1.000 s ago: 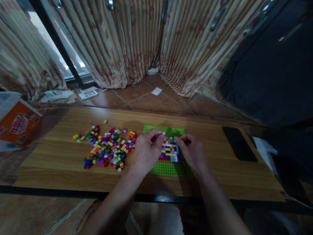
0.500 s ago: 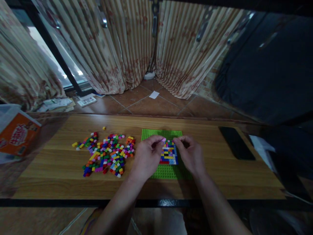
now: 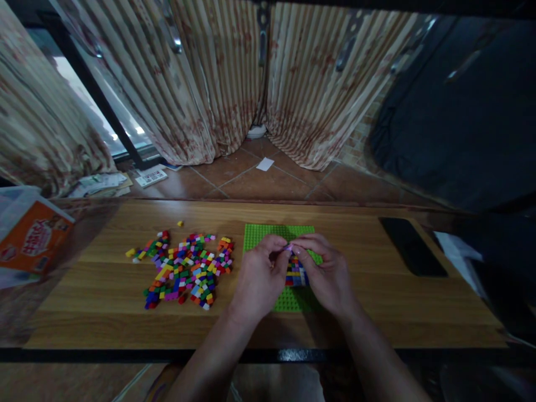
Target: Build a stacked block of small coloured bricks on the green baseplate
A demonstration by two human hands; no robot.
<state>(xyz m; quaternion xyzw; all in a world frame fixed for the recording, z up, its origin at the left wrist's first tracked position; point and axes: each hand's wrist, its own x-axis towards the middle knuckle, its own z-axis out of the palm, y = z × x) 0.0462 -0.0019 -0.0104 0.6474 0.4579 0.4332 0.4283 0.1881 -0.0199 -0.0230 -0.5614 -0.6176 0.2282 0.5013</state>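
A green baseplate [image 3: 268, 232] lies on the wooden table [image 3: 377, 301], with a patch of small coloured bricks [image 3: 296, 274] stuck on it. My left hand [image 3: 260, 278] and my right hand [image 3: 324, 273] meet fingertip to fingertip above that patch. Together they pinch a small pink brick [image 3: 288, 246]. Which hand carries its weight I cannot tell. The hands hide most of the built patch. A heap of loose coloured bricks [image 3: 184, 268] lies to the left of my left hand.
A black phone [image 3: 412, 245] lies at the table's right. An orange box [image 3: 36, 237] in a clear plastic bag stands at the left edge. One yellow brick [image 3: 180, 224] sits apart behind the heap. Curtains, papers and tiled floor lie beyond the table.
My two hands have closed in on each other above the baseplate, from apart to fingertips touching around the pink brick. They now cover more of the built patch.
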